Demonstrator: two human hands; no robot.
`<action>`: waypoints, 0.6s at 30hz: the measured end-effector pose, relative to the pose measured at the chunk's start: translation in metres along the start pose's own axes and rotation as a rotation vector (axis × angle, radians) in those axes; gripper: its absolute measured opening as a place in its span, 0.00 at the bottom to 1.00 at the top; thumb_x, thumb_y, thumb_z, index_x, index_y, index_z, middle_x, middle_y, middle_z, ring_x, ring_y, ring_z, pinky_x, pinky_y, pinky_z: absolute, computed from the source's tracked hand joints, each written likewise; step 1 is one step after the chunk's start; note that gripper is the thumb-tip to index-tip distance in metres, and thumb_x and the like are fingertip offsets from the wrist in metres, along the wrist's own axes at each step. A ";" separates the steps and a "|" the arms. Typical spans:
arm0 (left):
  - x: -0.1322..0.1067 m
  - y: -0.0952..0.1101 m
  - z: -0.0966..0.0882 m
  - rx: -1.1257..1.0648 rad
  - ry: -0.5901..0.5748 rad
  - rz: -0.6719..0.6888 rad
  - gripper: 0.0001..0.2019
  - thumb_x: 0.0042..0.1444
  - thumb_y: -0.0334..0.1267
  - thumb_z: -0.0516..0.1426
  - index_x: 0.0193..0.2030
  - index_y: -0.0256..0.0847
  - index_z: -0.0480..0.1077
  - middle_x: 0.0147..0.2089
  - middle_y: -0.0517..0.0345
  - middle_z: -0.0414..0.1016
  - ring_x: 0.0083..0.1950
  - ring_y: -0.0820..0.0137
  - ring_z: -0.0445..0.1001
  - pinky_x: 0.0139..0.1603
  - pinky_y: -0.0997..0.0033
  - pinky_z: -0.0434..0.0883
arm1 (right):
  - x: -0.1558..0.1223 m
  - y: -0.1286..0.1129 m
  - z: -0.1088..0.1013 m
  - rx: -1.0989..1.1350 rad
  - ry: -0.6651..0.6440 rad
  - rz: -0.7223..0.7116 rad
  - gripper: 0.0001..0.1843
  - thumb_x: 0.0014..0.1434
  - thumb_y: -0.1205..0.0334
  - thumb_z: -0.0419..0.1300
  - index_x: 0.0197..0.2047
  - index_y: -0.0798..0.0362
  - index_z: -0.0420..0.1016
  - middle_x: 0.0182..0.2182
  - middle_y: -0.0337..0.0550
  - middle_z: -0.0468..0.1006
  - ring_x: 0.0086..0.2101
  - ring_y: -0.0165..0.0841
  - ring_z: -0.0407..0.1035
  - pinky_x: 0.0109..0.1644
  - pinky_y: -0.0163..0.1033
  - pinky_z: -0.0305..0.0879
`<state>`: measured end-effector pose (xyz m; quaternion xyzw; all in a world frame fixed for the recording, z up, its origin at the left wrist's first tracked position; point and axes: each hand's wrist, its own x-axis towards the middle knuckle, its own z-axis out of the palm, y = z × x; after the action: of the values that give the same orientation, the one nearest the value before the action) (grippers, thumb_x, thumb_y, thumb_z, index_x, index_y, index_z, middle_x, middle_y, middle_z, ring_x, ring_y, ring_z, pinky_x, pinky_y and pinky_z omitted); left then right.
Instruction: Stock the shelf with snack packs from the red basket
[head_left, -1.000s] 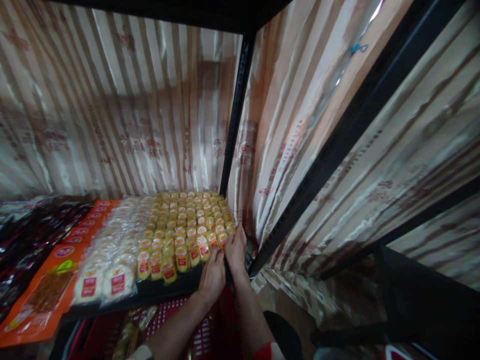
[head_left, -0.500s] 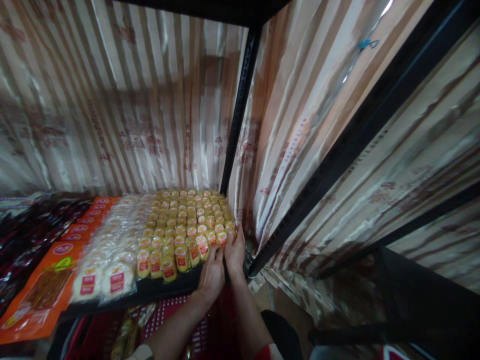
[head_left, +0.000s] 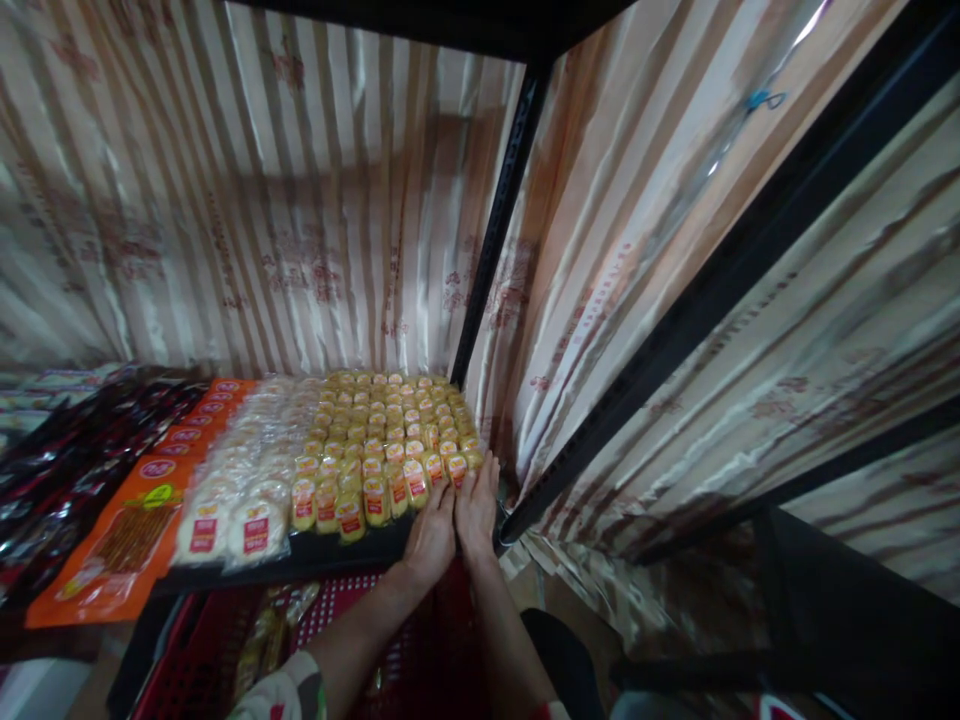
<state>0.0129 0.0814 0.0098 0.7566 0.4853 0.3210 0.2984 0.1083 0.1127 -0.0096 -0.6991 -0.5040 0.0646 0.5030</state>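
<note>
Rows of small yellow-wrapped cakes (head_left: 375, 495) with red and white labels stand at the right end of the black shelf (head_left: 360, 552). My left hand (head_left: 432, 538) is at the front of these rows, its fingers stretched forward against the front packets near the right corner. Beside it, my right hand (head_left: 477, 512) lies with straight fingers along the right front corner of the same rows. The two hands are side by side, nearly touching. Both palms are turned away from view, and the fingertips partly cover the last packets.
Left of the cakes lie round white packets (head_left: 256, 525), an orange snack bag (head_left: 120, 560) and dark shiny packs (head_left: 82, 470). Below the shelf is a red basket (head_left: 202, 640) with wrapped goods. Black shelf posts (head_left: 501, 220) and patterned curtains (head_left: 337, 180) enclose the corner.
The view has shifted slightly, so the shelf appears further right. Both hands stay at the right front corner of the cakes; the left fingers look straighter and flatter.
</note>
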 end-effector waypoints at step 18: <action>-0.132 -0.064 -0.023 0.040 -0.103 -0.081 0.11 0.55 0.31 0.48 0.31 0.41 0.71 0.33 0.54 0.73 0.37 0.69 0.72 0.41 0.70 0.71 | -0.136 -0.025 -0.017 0.036 -0.110 -0.259 0.15 0.62 0.61 0.44 0.44 0.55 0.70 0.40 0.50 0.73 0.45 0.39 0.65 0.51 0.50 0.61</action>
<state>-0.0823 -0.0149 -0.0511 0.7576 0.5057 0.2599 0.3207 0.0367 -0.0029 -0.0384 -0.6144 -0.6156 0.0462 0.4913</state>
